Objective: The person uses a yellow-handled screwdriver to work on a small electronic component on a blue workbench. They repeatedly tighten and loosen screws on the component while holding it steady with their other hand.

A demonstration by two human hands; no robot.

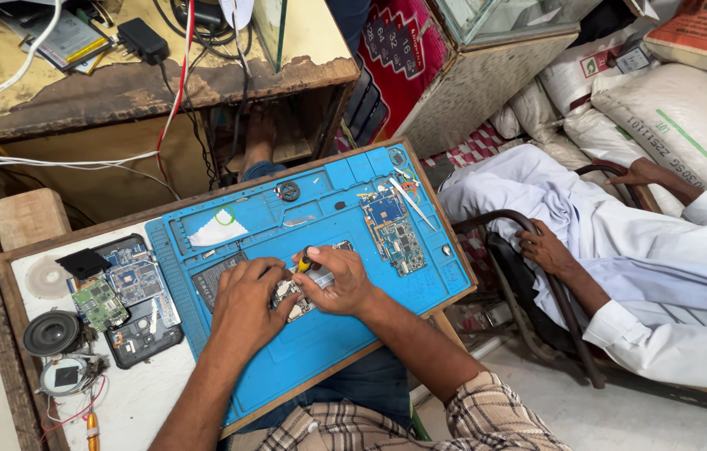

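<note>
Right hand: pinched narrow round a small yellow-handled screwdriver, tip pointed down into an opened phone. Left hand: fingers curled and pressed on the phone's left side, pinning it flat. Phone: mid blue repair mat, beneath both hands, mostly hidden. Step judged: working a screw on the board (exact screw not visible). Next move calls for a steady tip, light pressure, phone kept from sliding. Just right: bare circuit board, tweezers. Upper left on mat: white paper scrap. Left, off mat: green circuit board on a dark phone shell, round black speaker. Far right: another person's hand on a chair arm.
</note>
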